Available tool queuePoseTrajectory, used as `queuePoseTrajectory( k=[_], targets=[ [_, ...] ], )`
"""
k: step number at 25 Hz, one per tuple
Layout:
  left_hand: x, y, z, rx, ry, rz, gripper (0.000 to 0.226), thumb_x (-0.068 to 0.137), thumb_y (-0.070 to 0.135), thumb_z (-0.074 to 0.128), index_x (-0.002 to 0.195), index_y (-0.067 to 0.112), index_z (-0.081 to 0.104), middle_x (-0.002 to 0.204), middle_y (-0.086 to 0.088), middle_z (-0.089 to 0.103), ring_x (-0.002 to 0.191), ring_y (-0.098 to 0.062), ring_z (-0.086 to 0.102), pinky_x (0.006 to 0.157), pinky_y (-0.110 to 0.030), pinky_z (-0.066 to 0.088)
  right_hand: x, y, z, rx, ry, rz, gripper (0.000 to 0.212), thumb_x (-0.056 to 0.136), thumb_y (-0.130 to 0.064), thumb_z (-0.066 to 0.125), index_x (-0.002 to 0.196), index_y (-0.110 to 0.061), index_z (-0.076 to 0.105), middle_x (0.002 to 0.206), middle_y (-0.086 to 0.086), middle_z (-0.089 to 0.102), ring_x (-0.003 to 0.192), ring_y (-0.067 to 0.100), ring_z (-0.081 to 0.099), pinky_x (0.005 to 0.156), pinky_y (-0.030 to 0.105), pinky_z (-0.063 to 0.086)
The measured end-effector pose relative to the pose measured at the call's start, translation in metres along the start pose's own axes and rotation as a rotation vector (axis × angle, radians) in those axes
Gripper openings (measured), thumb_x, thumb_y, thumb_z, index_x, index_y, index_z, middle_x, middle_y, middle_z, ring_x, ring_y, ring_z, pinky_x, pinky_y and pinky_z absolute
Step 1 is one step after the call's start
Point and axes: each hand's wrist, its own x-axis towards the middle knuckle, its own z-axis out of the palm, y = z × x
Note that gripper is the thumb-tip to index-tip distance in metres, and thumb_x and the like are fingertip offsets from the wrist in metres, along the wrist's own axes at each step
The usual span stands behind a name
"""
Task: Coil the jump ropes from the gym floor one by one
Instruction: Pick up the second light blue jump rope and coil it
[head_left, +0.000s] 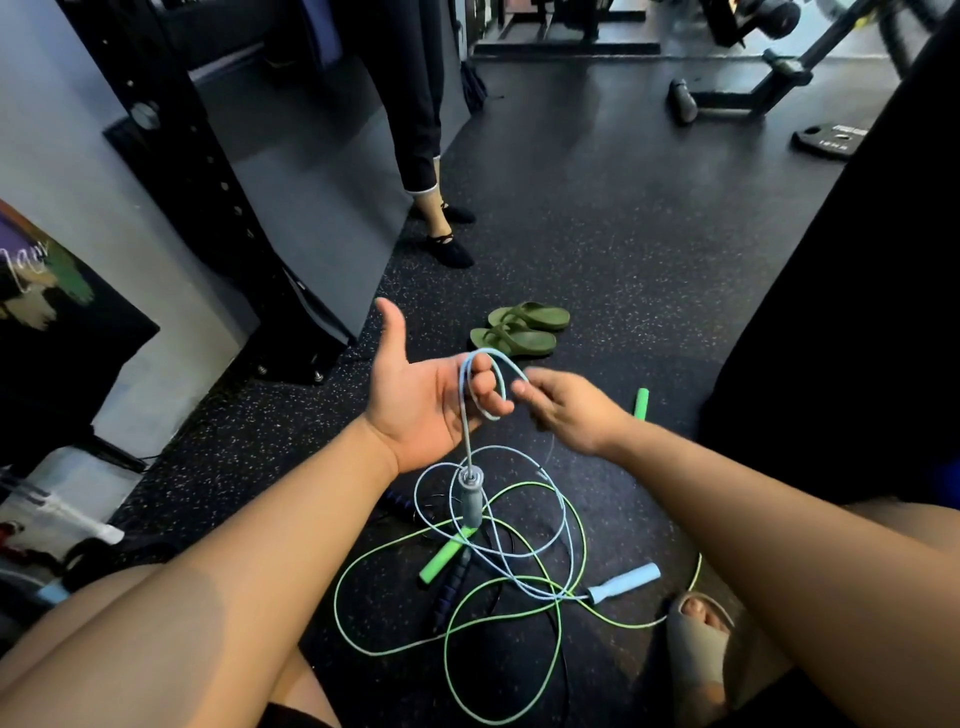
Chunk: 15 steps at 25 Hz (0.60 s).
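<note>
One loop in on 1st rope: left hand (421, 400) has fingers curled thru blue rope (466, 426), handle (471, 499) dangling, right hand (571, 410) pinching strand, rest on floor (623, 234) tangled w/ green rope (447, 556); next wrap prob needs slack pulled free.

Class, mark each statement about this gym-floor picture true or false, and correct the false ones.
1. The light blue jump rope loops over the left hand's fingers. True.
2. Both its handles lie on the ground. False: one light blue handle hangs below the left hand; the second handle lies on the floor.
3. The right hand pinches the green rope. False: it pinches the light blue jump rope; the green jump rope lies loose on the floor.
4. Green flip-flops lie beyond the hands. True.
</note>
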Motion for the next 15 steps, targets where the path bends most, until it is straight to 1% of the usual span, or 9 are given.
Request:
queuePoseTrajectory(
  k=[1,3,6,8,9,10,12,14,15],
  targets=[
    [-0.001,0.003,0.000,-0.057,0.004,0.059,0.105,0.059,0.102,0.025,0.085,0.006,0.060,0.071,-0.007,0.060,0.070,-0.029,0.064,0.104,-0.043,0.039,-0.003,0.002,0.007,0.007,-0.072,0.045,0.035,0.104,-0.037,0.044,0.095,-0.006,0.059,0.066,0.000,0.054,0.062,0.012,0.050,0.068,0.040,0.049],
    [0.000,0.008,-0.002,-0.125,0.028,0.165,0.107,0.059,0.101,0.028,0.094,0.006,0.061,0.084,-0.009,0.062,0.080,-0.029,0.065,0.111,-0.042,0.036,-0.010,0.001,0.017,0.015,-0.195,0.103,0.034,0.106,-0.036,0.040,0.104,-0.007,0.059,0.065,-0.001,0.056,0.061,0.013,0.053,0.067,0.035,0.048],
    [0.004,0.014,-0.007,-0.164,0.099,0.272,0.110,0.062,0.101,0.027,0.103,0.006,0.062,0.099,-0.011,0.064,0.097,-0.033,0.065,0.116,-0.042,0.036,-0.016,-0.008,0.023,-0.022,-0.294,0.105,0.034,0.107,-0.036,0.036,0.109,-0.010,0.058,0.066,-0.008,0.052,0.054,-0.002,0.049,0.060,0.022,0.041],
    [0.006,0.016,-0.009,-0.160,0.126,0.296,0.113,0.064,0.100,0.025,0.111,0.004,0.060,0.107,-0.013,0.065,0.106,-0.035,0.063,0.116,-0.042,0.037,-0.018,-0.014,0.021,-0.112,-0.324,0.062,0.034,0.107,-0.037,0.036,0.106,-0.012,0.058,0.071,-0.010,0.053,0.060,-0.004,0.052,0.062,0.021,0.039],
    [0.006,0.016,-0.009,-0.157,0.132,0.299,0.115,0.065,0.100,0.025,0.115,0.002,0.058,0.112,-0.015,0.065,0.111,-0.037,0.062,0.116,-0.043,0.037,-0.018,-0.017,0.019,-0.181,-0.336,0.021,0.034,0.106,-0.039,0.035,0.104,-0.013,0.057,0.076,-0.008,0.057,0.068,0.000,0.055,0.066,0.025,0.042],
    [0.006,0.016,-0.010,-0.158,0.137,0.297,0.117,0.065,0.100,0.025,0.120,0.000,0.055,0.117,-0.018,0.064,0.116,-0.039,0.061,0.115,-0.044,0.038,-0.018,-0.020,0.017,-0.256,-0.349,-0.022,0.035,0.106,-0.041,0.034,0.102,-0.013,0.056,0.081,-0.003,0.060,0.075,0.010,0.059,0.070,0.031,0.045],
    [0.006,0.015,-0.012,-0.166,0.138,0.286,0.124,0.066,0.100,0.025,0.129,-0.004,0.050,0.130,-0.023,0.059,0.126,-0.041,0.057,0.115,-0.046,0.039,-0.019,-0.027,0.015,-0.370,-0.369,-0.089,0.037,0.106,-0.042,0.033,0.095,-0.012,0.051,0.078,0.002,0.059,0.074,0.024,0.057,0.070,0.038,0.044],
    [0.006,0.015,-0.011,-0.196,0.114,0.278,0.133,0.065,0.100,0.027,0.140,-0.010,0.042,0.141,-0.024,0.054,0.130,-0.043,0.054,0.116,-0.047,0.037,-0.021,-0.037,0.014,-0.430,-0.375,-0.125,0.037,0.106,-0.042,0.033,0.090,-0.012,0.047,0.074,0.004,0.058,0.070,0.027,0.055,0.067,0.038,0.041],
    [0.005,0.016,-0.010,-0.213,0.097,0.282,0.135,0.065,0.100,0.027,0.142,-0.011,0.038,0.143,-0.025,0.053,0.130,-0.044,0.054,0.116,-0.047,0.036,-0.022,-0.041,0.015,-0.449,-0.380,-0.128,0.036,0.106,-0.042,0.033,0.090,-0.013,0.048,0.078,0.006,0.062,0.073,0.028,0.056,0.068,0.039,0.043]
  ],
)
